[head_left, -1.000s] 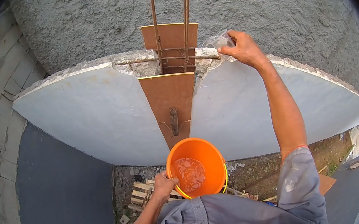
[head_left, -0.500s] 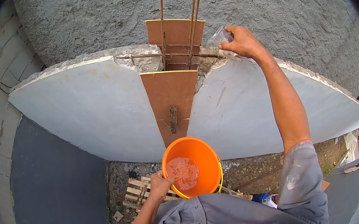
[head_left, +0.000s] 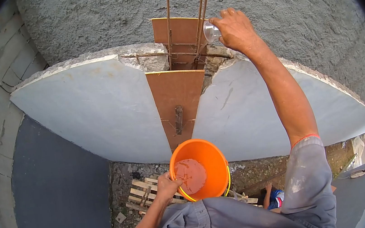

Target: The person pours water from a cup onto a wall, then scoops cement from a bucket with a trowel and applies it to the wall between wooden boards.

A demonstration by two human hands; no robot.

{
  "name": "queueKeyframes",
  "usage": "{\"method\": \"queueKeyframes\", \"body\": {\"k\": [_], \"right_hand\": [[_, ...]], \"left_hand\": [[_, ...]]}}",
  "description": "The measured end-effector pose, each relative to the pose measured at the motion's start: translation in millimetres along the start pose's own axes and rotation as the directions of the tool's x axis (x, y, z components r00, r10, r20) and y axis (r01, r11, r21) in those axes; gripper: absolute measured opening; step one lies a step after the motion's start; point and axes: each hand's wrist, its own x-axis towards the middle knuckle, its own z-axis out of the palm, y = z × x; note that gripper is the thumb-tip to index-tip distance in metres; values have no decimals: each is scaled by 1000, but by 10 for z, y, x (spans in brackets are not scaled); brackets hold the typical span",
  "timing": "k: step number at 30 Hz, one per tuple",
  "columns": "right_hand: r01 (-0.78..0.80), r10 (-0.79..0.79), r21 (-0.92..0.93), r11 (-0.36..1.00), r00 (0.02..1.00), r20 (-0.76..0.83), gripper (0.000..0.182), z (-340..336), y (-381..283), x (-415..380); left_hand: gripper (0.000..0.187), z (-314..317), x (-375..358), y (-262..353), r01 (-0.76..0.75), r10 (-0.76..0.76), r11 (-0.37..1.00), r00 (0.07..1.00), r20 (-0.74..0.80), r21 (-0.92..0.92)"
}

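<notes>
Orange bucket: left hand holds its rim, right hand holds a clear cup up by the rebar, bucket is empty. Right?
Not quite. The head view shows the orange bucket has water in its bottom, not empty. The rest stands: the left hand grips its rim and the right hand holds the clear cup up by the rebar.

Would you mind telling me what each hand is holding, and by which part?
The left hand grips the orange bucket by its rim. The right hand holds a clear plastic cup around its side, tipped at the rebar.

Clear cup point(head_left: 210, 31) over rebar point(head_left: 185, 18), orange bucket point(head_left: 200, 168) below
</notes>
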Motion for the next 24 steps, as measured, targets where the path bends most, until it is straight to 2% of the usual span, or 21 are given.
{"method": "queueKeyframes", "body": {"k": [1,3,4,5,6,8,10,12,13,15,16,17,18,19,21,22,23,24], "right_hand": [[-3,3,5,1000,1000,5,54,-40,-17,-62],[-154,155,136,979,988,4,51,-202,-91,-322],[-152,150,148,977,988,26,51,-334,-193,-493],[-295,232,400,868,952,199,51,-497,-326,-685],[-449,257,585,675,887,384,51,-600,-465,-894],[-338,68,816,469,935,348,48,-460,-876,-1440],[-370,-196,854,366,866,460,48,-146,-1399,-1993],[-548,-310,788,282,725,615,44,197,-1918,-2531],[-551,-352,789,272,706,615,44,498,-2173,-2827],[-826,-431,556,92,470,770,40,1007,-2539,-3363],[-828,-452,553,95,459,765,40,1055,-2598,-3445],[-960,-536,278,9,230,812,38,1097,-2644,-3532],[-999,-625,-34,-41,-1,781,37,1118,-2681,-3610],[-999,-632,-40,-31,-11,775,37,1155,-2720,-3696],[-989,-552,-110,97,-146,821,31,1210,-2777,-3896],[-991,-467,-114,66,-132,874,24,1244,-2759,-3977],[-991,-469,-115,73,-135,873,24,1376,-2736,-4137],[-896,-288,399,193,337,896,20,1386,-2700,-4177]], "left_hand": [[24,1,-5,29,6,-6,1000,1000,-1,5],[24,8,-17,66,3,-3,1000,1000,4,14],[25,7,-16,86,-3,2,1000,1000,14,25],[25,5,-8,94,25,-25,999,1000,9,27],[25,4,9,97,10,-10,1000,1000,23,11],[25,16,4,148,-8,7,1000,999,46,14],[24,107,-66,371,-30,27,999,998,53,43],[21,174,7,260,-68,61,993,996,72,100],[20,190,101,74,-102,89,984,991,98,145],[21,335,64,148,-73,49,971,993,110,227],[21,404,62,178,-54,33,974,995,94,221],[22,475,57,199,-76,41,945,992,117,319],[22,541,39,197,-102,46,905,988,145,413],[22,600,30,182,-90,36,908,990,138,409],[24,710,7,132,-152,80,883,981,176,444],[24,758,-5,77,-215,142,867,971,191,450],[24,802,-6,39,-210,139,869,972,187,447],[25,844,-17,28,-224,142,865,968,208,450]]}}
